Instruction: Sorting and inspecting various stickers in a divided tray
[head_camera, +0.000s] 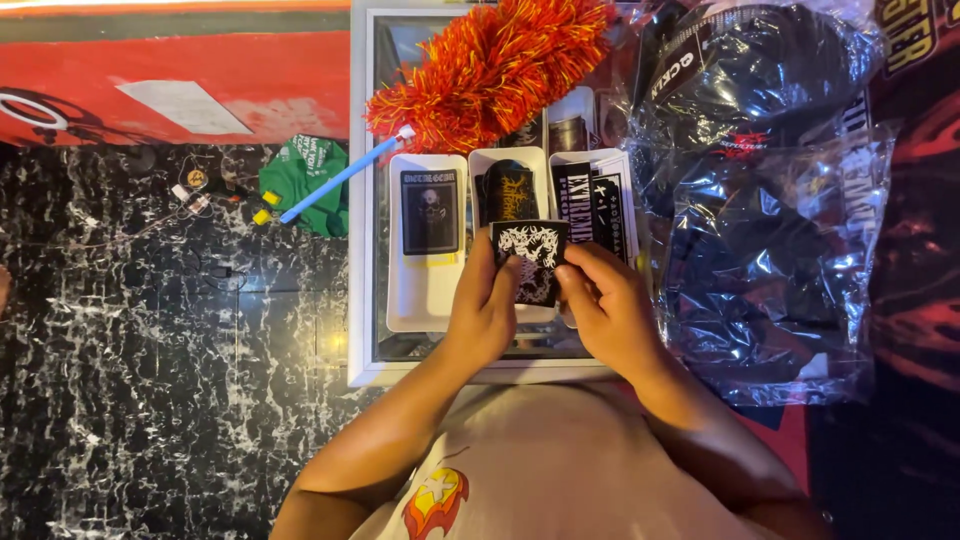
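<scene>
I hold a small black patch with a white spiky design between both hands above a glass-topped display case. My left hand grips its left edge with thumb on top. My right hand pinches its right edge. Under the patch stand three white trays: the left tray carries a black rectangular patch with a skull, the middle tray holds dark patches, the right tray holds black patches with white lettering.
An orange-red feather duster with a blue handle lies across the case's far end. Clear plastic bags of black clothing pile up on the right. A green cloth and small cables lie on the black marbled floor at left.
</scene>
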